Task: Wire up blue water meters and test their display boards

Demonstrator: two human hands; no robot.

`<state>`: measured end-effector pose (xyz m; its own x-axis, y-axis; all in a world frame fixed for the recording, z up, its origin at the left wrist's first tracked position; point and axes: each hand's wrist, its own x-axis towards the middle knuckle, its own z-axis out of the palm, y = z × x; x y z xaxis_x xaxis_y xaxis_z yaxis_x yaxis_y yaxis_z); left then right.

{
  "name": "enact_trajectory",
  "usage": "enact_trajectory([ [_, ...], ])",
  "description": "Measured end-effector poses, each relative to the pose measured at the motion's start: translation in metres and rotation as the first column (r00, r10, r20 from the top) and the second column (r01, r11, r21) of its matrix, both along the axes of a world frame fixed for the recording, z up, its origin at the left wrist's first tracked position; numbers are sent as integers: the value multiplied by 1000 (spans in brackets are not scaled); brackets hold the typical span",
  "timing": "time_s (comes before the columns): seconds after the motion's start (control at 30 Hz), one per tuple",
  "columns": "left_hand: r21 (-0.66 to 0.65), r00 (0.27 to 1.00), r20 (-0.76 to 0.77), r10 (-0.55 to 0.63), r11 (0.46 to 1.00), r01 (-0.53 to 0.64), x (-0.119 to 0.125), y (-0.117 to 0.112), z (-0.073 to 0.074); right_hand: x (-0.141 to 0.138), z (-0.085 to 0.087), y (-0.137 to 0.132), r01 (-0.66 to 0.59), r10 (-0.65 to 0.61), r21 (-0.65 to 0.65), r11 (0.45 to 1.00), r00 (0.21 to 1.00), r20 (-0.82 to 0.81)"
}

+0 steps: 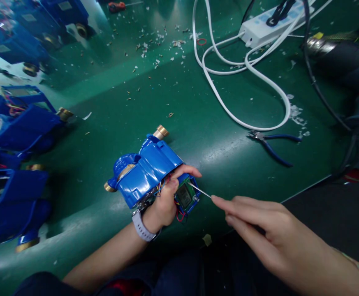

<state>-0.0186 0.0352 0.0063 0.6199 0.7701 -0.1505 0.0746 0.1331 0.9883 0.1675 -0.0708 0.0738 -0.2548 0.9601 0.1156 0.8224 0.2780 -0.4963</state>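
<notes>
Diagonally: blue meter (154, 164), axis rising rightward | left hand (165, 201) clasps panel (185, 195) | right hand (268, 232) pinches rod (201, 190)

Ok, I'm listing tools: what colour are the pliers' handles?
Dark blue; the pliers' handles show best in the head view.

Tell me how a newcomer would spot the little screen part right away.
At the green table, find the blue unit in the lower middle of the view. Just below its right end, against the left hand, is the screen part: a dark display in a small blue frame. Only it has a thin rod reaching it from the right hand.
</notes>
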Motion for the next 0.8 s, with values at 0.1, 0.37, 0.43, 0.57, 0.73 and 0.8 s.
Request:
enact_trajectory([
  [0.1,4,1000,6,8,1000,-8,0,0,0,0,-3,-2,-49,44,65,997,996,80],
  [0.37,34,1000,-18,-1,999,2,0,1,-2,1,-3,0,11,-19,-67,998,993,-114],
  [0.43,37,1000,-19,-4,999,5,0,1,-2,4,-6,0,7,-18,-86,996,992,-126],
  [0.57,59,1000,-13,-5,998,6,0,1,0,9,-19,-2,-186,137,180,966,957,255],
  [0.73,62,1000,-4,-3,998,3,0,1,0,-6,-31,-5,6,-2,19,1000,971,-241],
  [0.8,50,1000,-7,-8,999,8,0,1,0,-12,-34,-6,67,-100,-92,993,904,-416],
])
